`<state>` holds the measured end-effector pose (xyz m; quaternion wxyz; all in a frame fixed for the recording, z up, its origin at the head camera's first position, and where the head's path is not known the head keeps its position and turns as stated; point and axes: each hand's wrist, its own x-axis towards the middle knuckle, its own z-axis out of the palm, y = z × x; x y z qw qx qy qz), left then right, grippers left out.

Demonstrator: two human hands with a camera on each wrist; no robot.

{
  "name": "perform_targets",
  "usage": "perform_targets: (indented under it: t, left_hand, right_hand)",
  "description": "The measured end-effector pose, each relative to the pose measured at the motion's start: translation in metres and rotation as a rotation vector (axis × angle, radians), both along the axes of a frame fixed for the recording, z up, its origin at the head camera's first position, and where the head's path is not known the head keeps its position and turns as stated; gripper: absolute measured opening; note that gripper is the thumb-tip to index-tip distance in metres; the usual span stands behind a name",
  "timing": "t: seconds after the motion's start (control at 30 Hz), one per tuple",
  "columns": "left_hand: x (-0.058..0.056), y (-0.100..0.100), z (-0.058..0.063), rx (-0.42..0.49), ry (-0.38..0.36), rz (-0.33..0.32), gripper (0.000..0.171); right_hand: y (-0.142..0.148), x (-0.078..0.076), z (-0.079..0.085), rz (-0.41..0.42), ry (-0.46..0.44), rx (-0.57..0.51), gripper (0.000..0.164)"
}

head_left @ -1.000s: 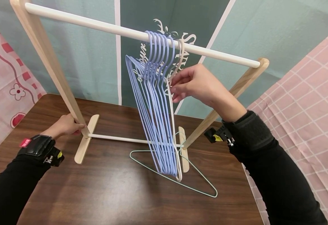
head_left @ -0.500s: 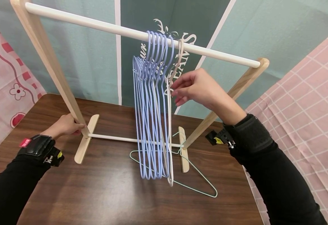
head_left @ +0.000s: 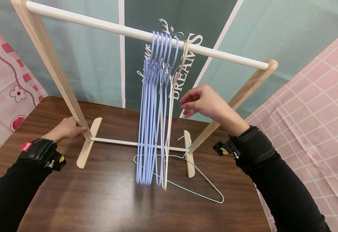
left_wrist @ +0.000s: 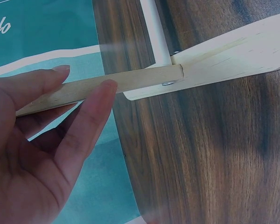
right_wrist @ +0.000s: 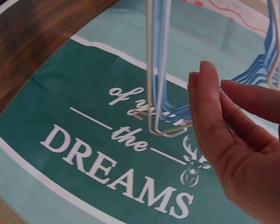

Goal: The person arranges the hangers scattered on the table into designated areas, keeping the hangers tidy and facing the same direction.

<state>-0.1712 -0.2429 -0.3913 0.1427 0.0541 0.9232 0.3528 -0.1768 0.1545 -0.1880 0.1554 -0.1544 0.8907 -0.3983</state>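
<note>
A wooden clothes rack with a white top rail [head_left: 99, 24] stands on the table. My left hand [head_left: 66, 129] holds its left upright [head_left: 53, 67] low down, just above the foot. In the left wrist view, the thumb and fingers lie on either side of that wooden post [left_wrist: 135, 78]. Several blue hangers [head_left: 146, 135] hang from the rail, with white hangers [head_left: 169, 129] at their right end. My right hand [head_left: 205, 102] is raised just right of the white hangers, its fingers loosely bent. Nothing is held between those fingers [right_wrist: 207, 88] in the right wrist view.
Beneath the rack, a pale green hanger [head_left: 206, 177] lies on the brown wooden table [head_left: 105, 203], by the right foot [head_left: 190, 166]. Behind stands a green curtain [head_left: 226, 83] with white lettering. Pink cloth [head_left: 311, 106] borders the right side.
My right hand has come away from the white hangers, moving down and slightly right. The hangers' lower ends have swung left. My left hand has stayed on the upright.
</note>
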Motion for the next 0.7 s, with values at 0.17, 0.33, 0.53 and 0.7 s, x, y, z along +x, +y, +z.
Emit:
perform_targets:
  t: [0.17, 0.33, 0.53, 0.7]
  left_hand:
    - [0.000, -0.001, 0.000, 0.006, 0.000, -0.004, 0.030]
    - [0.000, -0.002, 0.001, 0.001, -0.009, -0.007, 0.030]
    - [0.001, -0.001, 0.002, 0.009, -0.013, 0.000, 0.030]
    - [0.001, 0.000, 0.002, 0.015, -0.004, 0.001, 0.028]
  right_hand:
    - [0.007, -0.003, -0.011, 0.030, -0.006, 0.034, 0.014]
    - [0.013, -0.004, -0.024, 0.032, -0.019, 0.028, 0.013]
    - [0.020, -0.004, -0.040, 0.026, -0.068, -0.014, 0.013]
    - [0.028, -0.005, -0.056, 0.028, -0.093, -0.038, 0.014]
